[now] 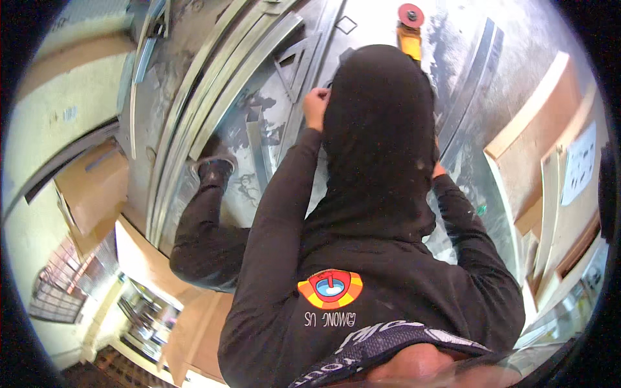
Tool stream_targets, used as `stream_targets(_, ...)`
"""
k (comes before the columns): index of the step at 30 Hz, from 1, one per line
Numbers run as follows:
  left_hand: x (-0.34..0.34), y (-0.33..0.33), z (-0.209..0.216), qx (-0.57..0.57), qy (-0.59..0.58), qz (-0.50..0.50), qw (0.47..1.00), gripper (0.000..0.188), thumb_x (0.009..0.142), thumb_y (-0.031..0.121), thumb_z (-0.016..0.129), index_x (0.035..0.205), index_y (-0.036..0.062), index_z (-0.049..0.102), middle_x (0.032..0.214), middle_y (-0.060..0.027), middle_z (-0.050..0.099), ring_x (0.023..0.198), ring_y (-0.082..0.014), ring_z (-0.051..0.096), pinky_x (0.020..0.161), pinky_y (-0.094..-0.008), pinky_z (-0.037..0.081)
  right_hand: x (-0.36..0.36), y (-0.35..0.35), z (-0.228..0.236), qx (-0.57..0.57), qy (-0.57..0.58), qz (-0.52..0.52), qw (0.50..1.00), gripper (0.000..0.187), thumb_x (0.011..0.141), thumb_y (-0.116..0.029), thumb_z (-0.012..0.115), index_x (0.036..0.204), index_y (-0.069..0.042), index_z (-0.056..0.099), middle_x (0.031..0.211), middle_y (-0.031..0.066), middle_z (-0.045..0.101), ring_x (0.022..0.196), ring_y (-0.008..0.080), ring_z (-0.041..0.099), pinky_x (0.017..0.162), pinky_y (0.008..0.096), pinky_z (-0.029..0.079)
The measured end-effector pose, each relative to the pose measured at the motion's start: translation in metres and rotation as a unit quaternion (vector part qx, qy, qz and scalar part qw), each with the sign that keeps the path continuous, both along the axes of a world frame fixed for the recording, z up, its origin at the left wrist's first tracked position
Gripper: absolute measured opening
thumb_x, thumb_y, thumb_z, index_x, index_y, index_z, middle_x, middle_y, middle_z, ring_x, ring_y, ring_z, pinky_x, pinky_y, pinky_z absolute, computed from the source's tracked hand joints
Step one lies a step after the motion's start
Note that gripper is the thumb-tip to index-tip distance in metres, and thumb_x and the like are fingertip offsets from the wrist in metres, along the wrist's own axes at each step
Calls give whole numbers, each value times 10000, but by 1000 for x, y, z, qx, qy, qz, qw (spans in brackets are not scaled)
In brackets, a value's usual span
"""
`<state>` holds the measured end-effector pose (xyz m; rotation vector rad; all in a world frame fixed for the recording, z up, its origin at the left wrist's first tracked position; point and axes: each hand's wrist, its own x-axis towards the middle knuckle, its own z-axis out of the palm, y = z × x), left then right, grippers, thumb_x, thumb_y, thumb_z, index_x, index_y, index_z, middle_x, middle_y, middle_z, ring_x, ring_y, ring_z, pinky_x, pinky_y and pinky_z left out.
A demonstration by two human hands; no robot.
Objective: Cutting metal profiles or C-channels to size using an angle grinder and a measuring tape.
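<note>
Gloved left hand [217, 165] beside galvanised metal strips [194, 110], left of frame.
Finger state cannot be told; right hand unseen. Strips probably stiff, light, sharp-edged: grip the flat faces.

blocked: hooded person [378, 161] mid-sheet | free: bare metal sheet [466, 58] right

premises: a metal fabrication workshop. a galvanised sheet-metal worktop [388, 26] fills the upper view, its surface scuffed and smeared. long bent metal strips [213, 77] lie stacked at 11 o'clock; further strips [475, 64] at 1 o'clock. a yellow angle grinder with a red disc [409, 26] rests at 12 o'clock. wooden boards [550, 136] lean at 3 o'clock. cardboard [94, 187] sits at 9 o'clock.
</note>
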<state>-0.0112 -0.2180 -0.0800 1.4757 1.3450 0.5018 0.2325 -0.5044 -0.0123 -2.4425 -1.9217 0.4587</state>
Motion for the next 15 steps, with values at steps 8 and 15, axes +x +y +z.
stream_targets(8, 60, 49, 107, -135, 188, 26, 972, 870, 707, 584, 850, 1211, -72, 580, 1193, -285, 665, 1109, -395, 665, 941, -458, 535, 31, 98, 59, 40, 183, -39, 982, 543, 937, -320, 584, 1413, -61, 544, 1290, 107, 600, 1188, 259, 576, 973, 384, 442)
stream_targets(15, 102, 61, 82, -163, 191, 39, 967, 974, 639, 562, 887, 1228, -106, 492, 1141, -284, 678, 1088, -419, 674, 957, -464, 538, 89, 151, 86, 59, 315, -157, 934, 520, 952, -312, 576, 1398, -46, 562, 1246, 105, 619, 1145, 235, 593, 947, 356, 454)
